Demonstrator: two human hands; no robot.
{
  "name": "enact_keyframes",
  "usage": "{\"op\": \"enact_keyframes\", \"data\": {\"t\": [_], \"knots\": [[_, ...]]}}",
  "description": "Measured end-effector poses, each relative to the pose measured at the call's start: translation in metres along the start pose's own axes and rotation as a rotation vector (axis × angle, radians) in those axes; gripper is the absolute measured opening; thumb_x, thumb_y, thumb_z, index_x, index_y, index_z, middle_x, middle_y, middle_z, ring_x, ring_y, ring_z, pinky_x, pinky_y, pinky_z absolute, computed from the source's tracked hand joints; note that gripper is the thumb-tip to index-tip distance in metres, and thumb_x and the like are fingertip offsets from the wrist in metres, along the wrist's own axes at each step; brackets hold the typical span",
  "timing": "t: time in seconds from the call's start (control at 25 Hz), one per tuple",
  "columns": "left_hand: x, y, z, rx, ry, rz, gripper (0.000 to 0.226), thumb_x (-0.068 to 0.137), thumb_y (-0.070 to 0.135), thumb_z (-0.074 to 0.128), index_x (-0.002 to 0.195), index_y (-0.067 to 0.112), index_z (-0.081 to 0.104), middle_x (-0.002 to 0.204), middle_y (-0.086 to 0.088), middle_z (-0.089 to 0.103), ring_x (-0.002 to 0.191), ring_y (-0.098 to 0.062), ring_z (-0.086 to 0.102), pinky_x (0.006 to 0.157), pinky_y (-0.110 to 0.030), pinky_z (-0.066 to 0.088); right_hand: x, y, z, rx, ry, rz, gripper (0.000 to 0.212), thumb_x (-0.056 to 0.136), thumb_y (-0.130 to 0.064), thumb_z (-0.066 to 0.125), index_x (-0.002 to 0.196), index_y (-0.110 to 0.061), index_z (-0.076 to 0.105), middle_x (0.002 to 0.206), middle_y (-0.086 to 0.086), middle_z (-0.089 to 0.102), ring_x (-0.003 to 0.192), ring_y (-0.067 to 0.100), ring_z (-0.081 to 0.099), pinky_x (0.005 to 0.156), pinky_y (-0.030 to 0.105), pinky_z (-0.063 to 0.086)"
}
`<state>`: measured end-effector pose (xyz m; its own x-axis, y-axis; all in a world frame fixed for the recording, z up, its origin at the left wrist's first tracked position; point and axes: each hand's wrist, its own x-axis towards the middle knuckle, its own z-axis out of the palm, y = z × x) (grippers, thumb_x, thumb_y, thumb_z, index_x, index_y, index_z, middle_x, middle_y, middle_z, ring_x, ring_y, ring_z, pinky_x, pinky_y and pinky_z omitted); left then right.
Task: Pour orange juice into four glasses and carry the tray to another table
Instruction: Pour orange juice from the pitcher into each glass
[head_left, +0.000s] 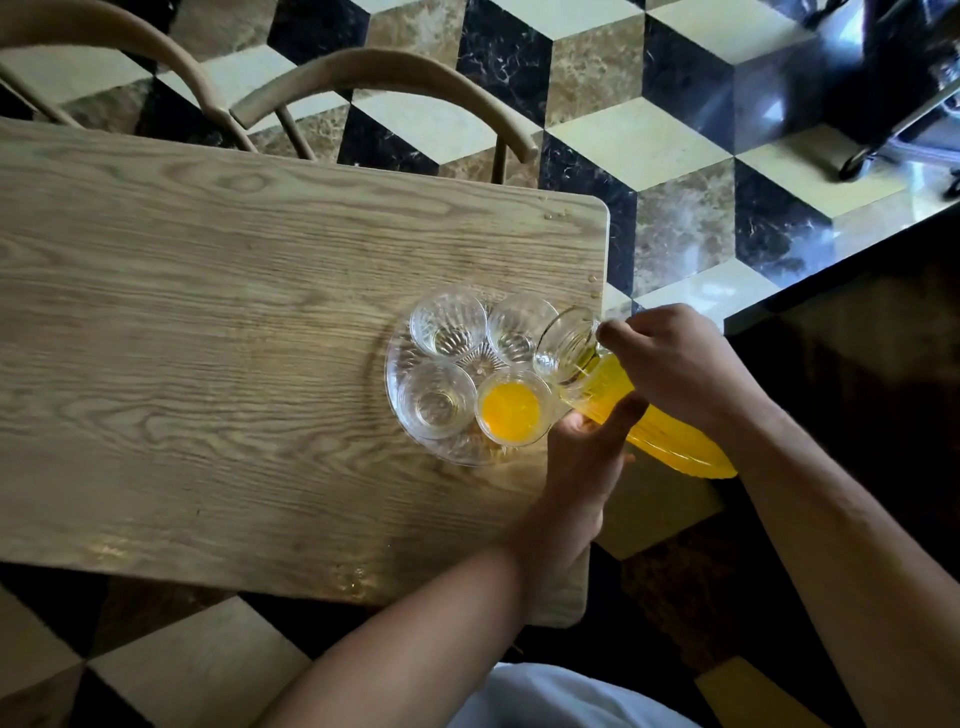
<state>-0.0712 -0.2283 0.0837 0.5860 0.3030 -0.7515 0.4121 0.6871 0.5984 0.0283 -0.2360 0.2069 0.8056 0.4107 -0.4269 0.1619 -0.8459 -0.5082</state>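
A round clear glass tray (397, 364) sits near the right end of a wooden table (208, 312). Four glasses stand on it. The near right glass (511, 408) holds orange juice. The near left glass (435, 399), far left glass (448, 326) and far right glass (519, 327) look without juice. A glass jug of orange juice (660, 426) is tilted, its mouth (566, 340) over the tray's right side. My right hand (685, 364) grips the jug from above near the neck. My left hand (587, 452) supports it from below.
Two wooden chairs (384, 78) stand at the table's far side. The floor is patterned in black, cream and brown tiles (649, 145). A dark counter (883, 364) lies to the right. Small droplets (553, 214) lie near the table's far right corner.
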Motion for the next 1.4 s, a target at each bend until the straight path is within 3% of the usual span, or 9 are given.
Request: {"op": "enact_keyframes", "data": {"t": [0.2, 0.4, 0.6, 0.72, 0.84, 1.12, 1.32, 1.4], "knots": [[0.009, 0.015, 0.014, -0.007, 0.032, 0.000, 0.086, 0.049, 0.074, 0.081, 0.100, 0.008, 0.061, 0.093, -0.009, 0.064, 0.089, -0.023, 0.067, 0.088, -0.055, 0.062, 0.022, -0.004, -0.005, -0.041, 0.001, -0.016, 0.044, 0.091, -0.030, 0.056, 0.056, -0.010, 0.040, 0.055, 0.012, 0.042, 0.054, 0.023, 0.035, 0.053, 0.034, 0.028], [0.013, 0.022, 0.023, -0.067, 0.071, -0.047, 0.112, 0.019, 0.092, 0.080, 0.094, 0.011, 0.060, 0.086, -0.008, 0.058, 0.085, -0.020, 0.062, 0.085, -0.060, 0.061, 0.037, -0.008, -0.005, -0.102, -0.042, -0.020, 0.044, 0.092, -0.028, 0.056, 0.056, -0.008, 0.042, 0.056, 0.013, 0.045, 0.058, 0.026, 0.041, 0.053, 0.034, 0.032], [0.014, 0.027, 0.025, -0.147, 0.019, -0.057, 0.108, 0.011, 0.092, 0.079, 0.083, 0.015, 0.054, 0.079, -0.002, 0.055, 0.078, -0.020, 0.062, 0.088, -0.057, 0.062, 0.048, -0.012, -0.002, -0.163, -0.050, -0.034, 0.041, 0.091, -0.029, 0.056, 0.059, -0.005, 0.046, 0.059, 0.016, 0.048, 0.060, 0.030, 0.044, 0.053, 0.033, 0.034], [0.015, 0.028, 0.026, -0.187, 0.007, -0.067, 0.107, 0.009, 0.091, 0.080, 0.081, 0.017, 0.053, 0.083, -0.003, 0.054, 0.087, -0.024, 0.061, 0.089, -0.055, 0.062, 0.052, -0.015, -0.002, -0.184, -0.056, -0.029, 0.041, 0.091, -0.030, 0.056, 0.060, -0.005, 0.047, 0.059, 0.016, 0.049, 0.060, 0.031, 0.045, 0.053, 0.032, 0.035], [0.018, 0.029, 0.027, -0.212, 0.021, -0.078, 0.108, 0.010, 0.090, 0.081, 0.085, 0.016, 0.056, 0.090, -0.003, 0.056, 0.092, -0.025, 0.062, 0.088, -0.055, 0.063, 0.054, -0.020, -0.001, -0.202, -0.069, -0.037, 0.042, 0.091, -0.030, 0.055, 0.057, -0.008, 0.043, 0.055, 0.011, 0.046, 0.057, 0.029, 0.043, 0.051, 0.032, 0.034], [0.015, 0.034, 0.031, -0.279, 0.029, -0.137, 0.115, 0.014, 0.086, 0.083, 0.100, 0.013, 0.061, 0.105, -0.005, 0.057, 0.107, -0.028, 0.061, 0.071, -0.036, 0.064, 0.057, -0.025, 0.000, -0.259, -0.077, -0.025, 0.039, 0.089, -0.031, 0.055, 0.059, -0.007, 0.047, 0.056, 0.010, 0.048, 0.054, 0.029, 0.041, 0.052, 0.032, 0.036], [0.015, 0.033, 0.033, -0.326, -0.002, -0.171, 0.112, 0.013, 0.084, 0.084, 0.097, 0.015, 0.059, 0.102, -0.003, 0.054, 0.126, -0.039, 0.061, 0.076, -0.041, 0.064, 0.059, -0.027, -0.001, -0.300, -0.091, -0.030, 0.041, 0.089, -0.032, 0.055, 0.057, -0.009, 0.044, 0.053, 0.009, 0.044, 0.052, 0.028, 0.038, 0.050, 0.031, 0.033], [0.015, 0.032, 0.034, -0.339, -0.006, -0.181, 0.109, 0.013, 0.083, 0.085, 0.094, 0.016, 0.057, 0.098, -0.004, 0.052, 0.120, -0.038, 0.063, 0.078, -0.043, 0.065, 0.059, -0.027, -0.001, -0.316, -0.091, -0.028, 0.042, 0.089, -0.032, 0.055, 0.055, -0.010, 0.042, 0.053, 0.009, 0.044, 0.053, 0.029, 0.038, 0.050, 0.030, 0.034]]}}
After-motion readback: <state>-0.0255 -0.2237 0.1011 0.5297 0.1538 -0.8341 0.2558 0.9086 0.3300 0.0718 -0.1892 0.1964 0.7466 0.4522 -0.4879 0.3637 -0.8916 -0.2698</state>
